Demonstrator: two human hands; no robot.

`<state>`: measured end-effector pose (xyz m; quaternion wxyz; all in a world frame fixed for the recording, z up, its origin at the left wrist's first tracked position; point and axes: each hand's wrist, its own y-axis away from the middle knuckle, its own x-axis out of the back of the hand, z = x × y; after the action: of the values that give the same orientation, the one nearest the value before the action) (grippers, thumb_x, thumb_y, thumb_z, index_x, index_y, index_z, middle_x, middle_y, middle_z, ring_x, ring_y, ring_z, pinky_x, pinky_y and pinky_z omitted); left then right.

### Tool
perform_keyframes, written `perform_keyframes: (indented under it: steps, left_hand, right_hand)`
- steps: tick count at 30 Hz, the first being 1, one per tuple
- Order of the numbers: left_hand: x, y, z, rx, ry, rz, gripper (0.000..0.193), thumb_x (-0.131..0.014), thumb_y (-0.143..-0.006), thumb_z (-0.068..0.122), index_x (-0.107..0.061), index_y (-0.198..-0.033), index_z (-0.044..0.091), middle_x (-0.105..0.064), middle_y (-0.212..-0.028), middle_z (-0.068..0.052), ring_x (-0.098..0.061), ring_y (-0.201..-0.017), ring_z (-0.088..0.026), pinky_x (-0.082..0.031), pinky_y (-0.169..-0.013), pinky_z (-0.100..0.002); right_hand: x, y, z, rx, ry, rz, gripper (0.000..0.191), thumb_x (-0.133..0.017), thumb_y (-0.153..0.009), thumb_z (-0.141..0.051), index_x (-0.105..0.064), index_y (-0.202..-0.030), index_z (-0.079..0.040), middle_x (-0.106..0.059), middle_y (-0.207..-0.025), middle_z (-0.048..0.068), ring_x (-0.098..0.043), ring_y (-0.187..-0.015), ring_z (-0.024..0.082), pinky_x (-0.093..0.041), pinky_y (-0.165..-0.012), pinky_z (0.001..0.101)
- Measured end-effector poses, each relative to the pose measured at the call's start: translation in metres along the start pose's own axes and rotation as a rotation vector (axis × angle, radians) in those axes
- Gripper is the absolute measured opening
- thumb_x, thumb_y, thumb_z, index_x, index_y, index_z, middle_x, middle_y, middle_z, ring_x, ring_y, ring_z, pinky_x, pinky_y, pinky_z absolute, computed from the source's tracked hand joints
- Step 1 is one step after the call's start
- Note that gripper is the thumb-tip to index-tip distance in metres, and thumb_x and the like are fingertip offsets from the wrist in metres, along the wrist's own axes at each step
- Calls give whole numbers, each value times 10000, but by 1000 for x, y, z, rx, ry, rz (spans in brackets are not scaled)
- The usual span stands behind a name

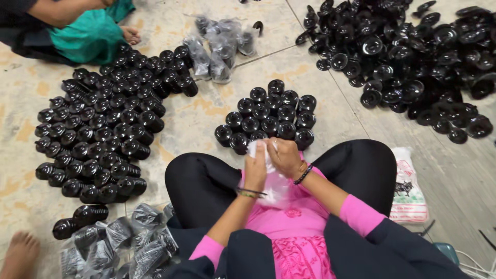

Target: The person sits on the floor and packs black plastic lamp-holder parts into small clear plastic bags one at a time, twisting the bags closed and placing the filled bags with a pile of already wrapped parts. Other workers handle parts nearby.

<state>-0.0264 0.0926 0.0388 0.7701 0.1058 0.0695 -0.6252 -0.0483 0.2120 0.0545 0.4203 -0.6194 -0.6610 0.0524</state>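
Note:
I sit cross-legged on the floor in black trousers and a pink top. My left hand (255, 168) and my right hand (283, 156) meet over my lap, and both pinch the top of a thin clear plastic bag (274, 183) that hangs between them. Whether anything is inside the bag I cannot tell. Just beyond my hands stands a small cluster of upright black plastic parts (268, 118), round and ribbed. My right wrist wears a dark beaded bracelet, my left a thin band.
A large block of the same black parts (103, 129) lies on its sides at left. A loose heap of black round caps (408, 57) fills the upper right. Bagged parts lie at top centre (219, 44) and bottom left (124, 243). Another person in green sits at top left; a bare foot (19, 253) shows bottom left. A printed bag (408, 188) lies by my right knee.

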Motion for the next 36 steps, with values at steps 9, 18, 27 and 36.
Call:
perform_keyframes:
  steps: [9,18,27,36]
  left_hand:
    - [18,14,-30,73,-12,-50,406,-487,-1038,451,-651,-924,98,-583,-776,49,-514,-685,-30,-417,-554,-242]
    - [32,-6,-83,468,-197,-110,555,-514,-1058,480,-679,-887,-22,-589,-691,9,-503,-604,-97,-423,-520,-302]
    - [5,-88,-107,139,-1031,-313,482,-569,-935,365,-671,-1106,-74,-654,-1086,-362,-629,-1085,-501,-499,-950,-514]
    - [11,-130,-99,80,-985,-18,541,-542,-996,394,-606,-1207,-100,-659,-1121,-359,-619,-1100,-509,-496,-956,-523]
  right_hand:
    - [-14,29,19,62,-35,-41,136,-598,-987,-97,-669,-920,-3,-662,-812,200,-669,-700,345,-535,-603,433]
    - [-4,55,70,-460,-39,-399,303,-604,-993,-299,-680,-923,-14,-658,-792,203,-653,-691,371,-505,-631,474]
    - [66,11,164,-721,241,-253,960,-933,-732,-525,-481,-1310,94,-639,-1179,328,-653,-1118,415,-522,-937,422]
    - [3,-8,140,-720,84,-183,874,-846,-735,-578,-549,-1294,25,-723,-1117,240,-717,-1057,332,-558,-917,404]
